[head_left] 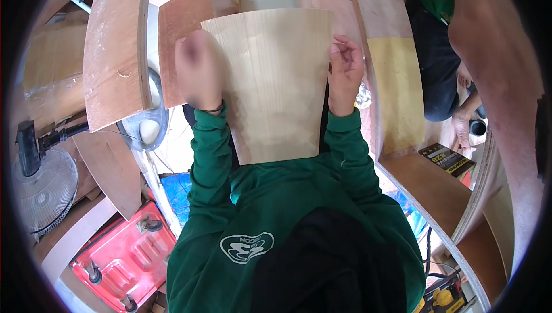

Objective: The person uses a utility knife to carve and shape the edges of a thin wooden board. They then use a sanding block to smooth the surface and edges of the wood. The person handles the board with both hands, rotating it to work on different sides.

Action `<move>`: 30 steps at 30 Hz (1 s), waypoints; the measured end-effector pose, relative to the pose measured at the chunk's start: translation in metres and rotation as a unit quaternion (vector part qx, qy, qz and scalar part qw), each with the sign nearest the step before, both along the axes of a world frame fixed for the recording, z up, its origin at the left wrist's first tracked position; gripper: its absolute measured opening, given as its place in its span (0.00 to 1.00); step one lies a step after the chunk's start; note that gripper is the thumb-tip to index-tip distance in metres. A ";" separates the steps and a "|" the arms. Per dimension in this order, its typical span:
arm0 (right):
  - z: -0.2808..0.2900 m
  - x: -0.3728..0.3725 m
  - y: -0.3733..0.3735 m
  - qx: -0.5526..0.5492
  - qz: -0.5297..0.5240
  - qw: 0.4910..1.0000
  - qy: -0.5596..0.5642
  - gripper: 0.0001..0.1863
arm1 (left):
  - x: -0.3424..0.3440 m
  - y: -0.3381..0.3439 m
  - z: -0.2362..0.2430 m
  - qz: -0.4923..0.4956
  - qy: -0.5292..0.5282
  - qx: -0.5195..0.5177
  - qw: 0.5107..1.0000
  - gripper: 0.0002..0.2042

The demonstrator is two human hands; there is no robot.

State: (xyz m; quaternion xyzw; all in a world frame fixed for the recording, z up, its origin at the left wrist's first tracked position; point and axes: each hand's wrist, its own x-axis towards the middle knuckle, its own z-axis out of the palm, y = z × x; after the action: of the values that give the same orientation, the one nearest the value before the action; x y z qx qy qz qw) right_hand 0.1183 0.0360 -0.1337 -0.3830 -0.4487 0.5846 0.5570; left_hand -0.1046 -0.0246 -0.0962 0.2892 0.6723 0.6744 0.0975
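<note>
A pale sheet of thin wood, like veneer or thin plywood [276,83], stands between my two hands. It is wider at the top, and its lower edge reaches my lap. My left hand [198,74] is at the sheet's left edge, its fingers smeared, so its grip cannot be made out. At the right edge my right hand [346,74] has curled fingers, with the thumb against the wood; it appears to pinch the edge. Both forearms are in green sleeves.
Curved plywood panels [118,43] stand at the left, near a fan [49,186] and a red wheeled platform [126,255] with its casters up. At the right, another person's hand [462,126] is near a black and yellow box [447,159] on a wooden ledge [428,183].
</note>
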 end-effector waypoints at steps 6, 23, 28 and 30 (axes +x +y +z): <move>0.014 -0.002 0.015 0.077 -0.006 0.988 -0.137 0.16 | -0.005 0.001 0.001 -0.007 0.017 -0.052 0.998 0.10; 0.013 -0.009 0.087 0.056 0.135 0.984 -0.098 0.08 | -0.014 0.000 -0.003 -0.050 0.027 -0.059 0.997 0.10; 0.004 -0.012 0.092 0.062 0.149 0.981 -0.110 0.10 | -0.015 0.001 -0.006 -0.052 0.024 -0.057 0.997 0.10; 0.000 -0.014 0.092 0.088 0.159 0.968 -0.172 0.11 | -0.015 0.002 -0.006 -0.057 0.029 -0.056 0.996 0.10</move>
State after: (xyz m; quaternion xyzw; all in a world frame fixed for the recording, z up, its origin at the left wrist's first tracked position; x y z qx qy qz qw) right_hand 0.1048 0.1283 -0.1340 -0.3509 -0.6421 0.5498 0.4028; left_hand -0.1198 -0.0230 -0.1022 0.3402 0.6941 0.6205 0.1324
